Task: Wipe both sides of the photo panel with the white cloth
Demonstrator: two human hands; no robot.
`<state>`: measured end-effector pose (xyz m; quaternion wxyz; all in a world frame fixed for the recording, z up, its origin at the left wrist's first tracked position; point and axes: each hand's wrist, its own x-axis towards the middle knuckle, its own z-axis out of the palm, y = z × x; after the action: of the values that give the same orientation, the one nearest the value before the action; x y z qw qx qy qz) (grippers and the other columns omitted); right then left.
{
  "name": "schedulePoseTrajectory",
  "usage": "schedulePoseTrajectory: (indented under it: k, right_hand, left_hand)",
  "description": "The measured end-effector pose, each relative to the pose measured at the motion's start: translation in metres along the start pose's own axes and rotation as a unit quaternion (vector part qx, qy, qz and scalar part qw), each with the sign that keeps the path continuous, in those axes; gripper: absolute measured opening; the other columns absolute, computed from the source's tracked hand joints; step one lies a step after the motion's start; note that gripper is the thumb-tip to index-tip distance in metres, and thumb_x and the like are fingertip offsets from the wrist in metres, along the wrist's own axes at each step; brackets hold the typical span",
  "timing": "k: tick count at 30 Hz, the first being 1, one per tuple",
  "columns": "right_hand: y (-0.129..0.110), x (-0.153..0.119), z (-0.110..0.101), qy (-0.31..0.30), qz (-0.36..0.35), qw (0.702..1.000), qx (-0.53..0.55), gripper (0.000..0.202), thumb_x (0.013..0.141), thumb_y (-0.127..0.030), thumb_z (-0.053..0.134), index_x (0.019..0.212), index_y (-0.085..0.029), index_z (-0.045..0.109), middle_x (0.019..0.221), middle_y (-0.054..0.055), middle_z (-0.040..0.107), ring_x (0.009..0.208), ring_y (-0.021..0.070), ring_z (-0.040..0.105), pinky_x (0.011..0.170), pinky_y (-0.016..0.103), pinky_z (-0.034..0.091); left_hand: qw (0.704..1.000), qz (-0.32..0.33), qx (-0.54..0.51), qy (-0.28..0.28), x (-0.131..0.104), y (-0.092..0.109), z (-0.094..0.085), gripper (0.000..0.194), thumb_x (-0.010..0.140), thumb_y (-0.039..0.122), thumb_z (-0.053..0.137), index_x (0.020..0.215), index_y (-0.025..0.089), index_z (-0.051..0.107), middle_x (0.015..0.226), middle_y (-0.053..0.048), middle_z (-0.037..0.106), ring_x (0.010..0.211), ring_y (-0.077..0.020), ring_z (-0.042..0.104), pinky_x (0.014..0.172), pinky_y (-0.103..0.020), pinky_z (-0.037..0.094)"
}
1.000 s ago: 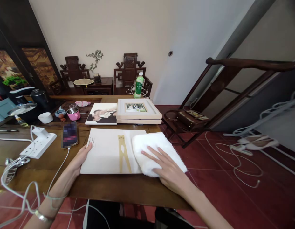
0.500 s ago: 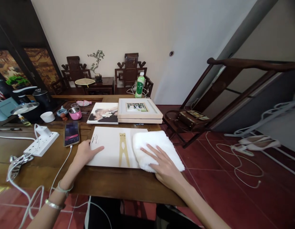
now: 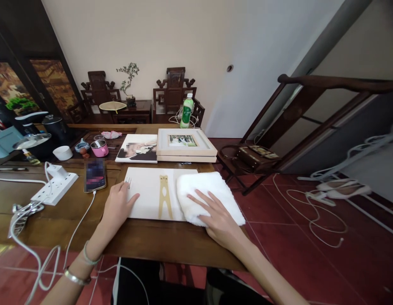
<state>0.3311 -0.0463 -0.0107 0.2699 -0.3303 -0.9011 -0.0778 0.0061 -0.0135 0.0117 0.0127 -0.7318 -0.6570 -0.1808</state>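
Observation:
A flat white board or box point(image 3: 144, 195) lies on the wooden table in front of me, with faint print near its left end. On it rests a tan wooden piece point(image 3: 164, 199) with a cat-like head and two long legs. My left hand point(image 3: 117, 203) lies over the board's left end, thumb apart from the fingers. At the right end, a folded white fluffy cloth point(image 3: 196, 186) covers part of the board. My right hand point(image 3: 217, 218) rests on this cloth, fingers spread and flat.
Behind the board are stacked picture frames point(image 3: 186, 157), a photo panel point(image 3: 141, 154) and a green bottle point(image 3: 186, 112). A phone point(image 3: 95, 176) on a cable, a power strip point(image 3: 58, 188) and a pink cup point(image 3: 99, 149) stand left. A wooden chair point(image 3: 279, 123) is right.
My left hand has slid slightly right, further onto the board's left end, covering most of the print. My right hand and the cloth stay in place.

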Motion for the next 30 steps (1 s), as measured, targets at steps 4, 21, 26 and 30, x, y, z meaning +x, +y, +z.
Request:
schedulePoseTrajectory:
  k: [4,21,26,30]
  right_hand:
    - [0.000,-0.001,-0.006,-0.022,-0.008,1.000,0.017,0.035,0.059,0.008,0.037,0.065,-0.017,0.060,0.141,0.011,0.047,0.140,0.0302,0.022,0.106,0.062,0.030]
    - [0.061,0.093,0.012,-0.211,0.061,0.973,0.073,0.052,0.065,0.001,0.042,0.110,-0.017,0.061,0.149,0.013,0.037,0.141,0.0296,0.021,0.110,0.062,0.017]
    - [0.067,0.095,0.012,-0.217,0.073,0.970,0.088,0.052,0.070,-0.001,0.041,0.117,-0.017,0.056,0.146,0.014,0.040,0.141,0.0256,0.023,0.111,0.057,0.018]
    - [0.046,0.081,0.000,-0.225,0.072,0.968,0.088,0.050,0.067,0.002,0.041,0.112,-0.013,0.058,0.146,0.019,0.038,0.141,0.0278,0.021,0.112,0.057,0.018]
  left_hand:
    - [0.987,0.124,-0.078,-0.065,0.007,-0.015,0.010,0.050,0.094,0.040,0.041,0.136,0.013,0.043,0.151,-0.015,0.032,0.142,-0.0302,0.023,0.113,-0.050,0.027]
    - [0.982,0.145,-0.115,-0.049,0.013,-0.030,0.018,0.049,0.097,0.034,0.031,0.140,0.013,0.041,0.149,-0.013,0.037,0.140,-0.0234,0.032,0.116,-0.046,0.026]
    - [0.981,0.147,-0.118,-0.052,0.014,-0.030,0.018,0.048,0.096,0.032,0.031,0.140,0.013,0.041,0.149,-0.013,0.038,0.140,-0.0236,0.031,0.116,-0.046,0.025]
    - [0.980,0.144,-0.129,-0.040,0.014,-0.029,0.018,0.047,0.096,0.031,0.033,0.139,0.014,0.042,0.148,-0.013,0.040,0.139,-0.0242,0.034,0.115,-0.047,0.027]
